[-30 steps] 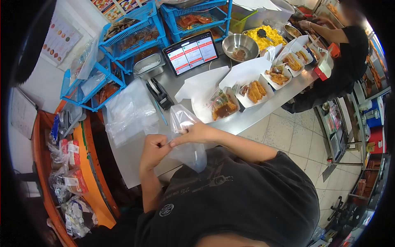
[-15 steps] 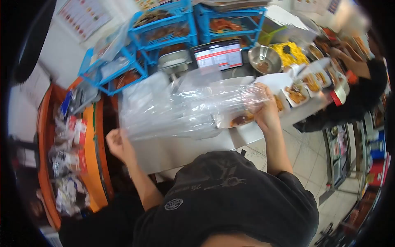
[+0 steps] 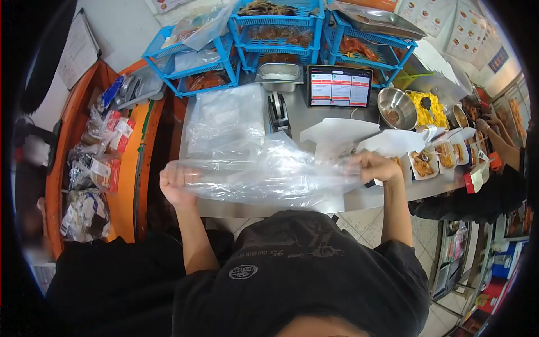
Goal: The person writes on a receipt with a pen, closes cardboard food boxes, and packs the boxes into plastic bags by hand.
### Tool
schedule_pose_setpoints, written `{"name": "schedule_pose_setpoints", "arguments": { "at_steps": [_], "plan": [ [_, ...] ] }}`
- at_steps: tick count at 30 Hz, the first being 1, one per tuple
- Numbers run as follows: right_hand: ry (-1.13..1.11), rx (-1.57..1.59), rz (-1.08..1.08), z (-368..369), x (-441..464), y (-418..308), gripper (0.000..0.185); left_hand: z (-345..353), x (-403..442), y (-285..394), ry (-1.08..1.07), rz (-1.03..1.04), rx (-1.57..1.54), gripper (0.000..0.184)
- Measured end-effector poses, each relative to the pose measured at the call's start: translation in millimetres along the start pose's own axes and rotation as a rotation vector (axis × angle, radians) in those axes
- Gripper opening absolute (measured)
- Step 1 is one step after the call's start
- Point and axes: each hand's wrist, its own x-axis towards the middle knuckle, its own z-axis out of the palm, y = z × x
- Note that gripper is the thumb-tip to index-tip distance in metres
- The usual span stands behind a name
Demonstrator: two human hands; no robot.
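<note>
plastic makes up the clear bag (image 3: 269, 182), drawn out between 2 hands at the middle of the frame, over the near side of the desk (image 3: 227, 211). the left hand (image 3: 178, 184), left of centre, has its fingers curled round one end of the film, and the right hand (image 3: 375, 167), right of centre, grips the other end between bent fingers and thumb. which end is the mouth i cannot tell. it should handle as something very light and limp, slippery on its flat faces, apt to cling to itself and tear if pulled hard; the opposite ends, or a gathered rim, look like the best places to hold it. the film is see-through and glossy, with long creases and bright glints. just beyond it lies a flat, milky stack of bags (image 3: 227, 115), its sheets soft and wrinkled. beside that stands a hard black dispenser (image 3: 279, 112), narrow in shape. a white takeaway box (image 3: 339, 130), right of centre, shows a smooth, stiff card lid with angled flaps. farther right, a round bowl (image 3: 397, 101) has shiny metal walls, against the rigid blue lattice of the baskets (image 3: 275, 22) at upper centre.
</note>
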Motion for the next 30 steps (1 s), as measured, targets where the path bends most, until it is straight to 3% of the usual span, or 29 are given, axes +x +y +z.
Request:
{"name": "schedule_pose_setpoints", "arguments": {
  "at_steps": [3, 4, 6, 7, 8, 10, 12, 13, 15, 16, 18, 19, 20, 21, 22, 24, 25, 26, 28, 29, 30],
  "plan": [
    [0.184, -0.603, -0.074, -3.1, 13.3, -8.5, 0.018, 16.3, -20.4, -1.7, 0.383, -0.235, 0.506, 0.03],
    [0.347, -0.406, -0.187, -1.0, 19.7, -9.9, 0.016, 12.2, -14.5, 10.4, -0.098, -0.717, 0.779, 0.033],
    [0.651, 0.006, -0.385, 8.6, 36.5, -8.0, 0.013, 1.5, -24.9, -13.8, -0.108, -0.773, 1.147, 0.032],
    [0.798, 0.223, -0.475, 15.5, 45.4, -5.8, 0.012, -5.2, -28.5, -17.2, -0.007, -0.708, 1.189, 0.032],
    [0.834, 0.346, -0.411, 26.2, 51.1, -12.2, 0.013, -11.8, -32.2, -20.6, 0.095, -0.642, 1.228, 0.031],
    [0.29, 0.452, -0.204, -1.4, 40.3, 2.5, 0.017, -33.4, -27.3, -13.2, 0.488, -0.299, 0.998, 0.028],
    [0.434, 0.01, -0.002, 32.2, 41.5, -4.7, 0.031, -24.0, -22.2, -2.4, 0.679, -0.204, 0.582, 0.027],
    [0.306, -0.07, 0.052, 37.3, 42.7, -13.3, 0.032, -19.9, -22.4, 3.0, 0.756, -0.149, 0.373, 0.027],
    [0.062, -0.229, 0.154, 36.1, 41.5, -19.5, 0.034, -26.9, -30.8, 8.6, 0.703, -0.134, 0.727, 0.035],
    [0.061, -0.134, 0.041, 28.4, 49.5, -11.0, 0.031, -33.9, -36.2, 8.1, 0.67, -0.131, 0.898, 0.04],
    [-0.177, 0.167, 0.028, 6.2, 69.7, -5.2, 0.037, -45.0, -43.5, 5.3, 0.587, -0.127, 1.239, 0.049],
    [-0.12, 0.123, 0.036, 11.4, 75.8, -7.7, 0.047, -46.6, -46.4, 3.3, 0.541, -0.128, 1.409, 0.054],
    [-0.064, 0.079, 0.046, 16.4, 82.1, -10.4, 0.059, -23.3, -38.7, -9.5, 0.354, -0.042, 1.501, 0.061],
    [0.033, 0.14, 0.093, 38.2, 92.2, -18.9, 0.06, 8.5, -27.2, -32.7, 0.16, 0.038, 1.582, 0.067],
    [0.132, 0.198, 0.148, 60.3, 103.8, -30.1, 0.061, 25.7, -21.3, -58.9, -0.044, 0.05, 1.747, 0.059],
    [0.255, -0.125, 0.239, 60.6, 122.9, -41.7, 0.055, 22.8, -7.4, -95.5, -0.221, -0.402, 1.818, 0.043],
    [0.277, -0.498, 0.261, 51.1, 138.7, -43.7, 0.048, -0.2, -2.3, -105.1, -0.185, -0.854, 1.68, 0.035],
    [0.298, -0.872, 0.272, 45.5, 148.6, -47.1, 0.041, -24.8, -6.0, -111.1, -0.011, -0.683, 1.616, 0.031],
    [0.801, -1.178, -0.464, 66.8, 147.3, -57.9, 0.026, -62.7, -11.9, -121.4, 0.308, -0.351, 1.443, 0.028],
    [1.038, -1.284, -0.852, 83.4, 144.9, -58.3, 0.019, -55.8, -10.6, -122.8, 0.407, -0.36, 1.223, 0.027],
    [0.933, -0.978, -0.828, 102.0, 142.9, -52.6, 0.011, -39.1, -8.5, -122.5, 0.502, -0.366, 1.001, 0.026]
  ]
}}
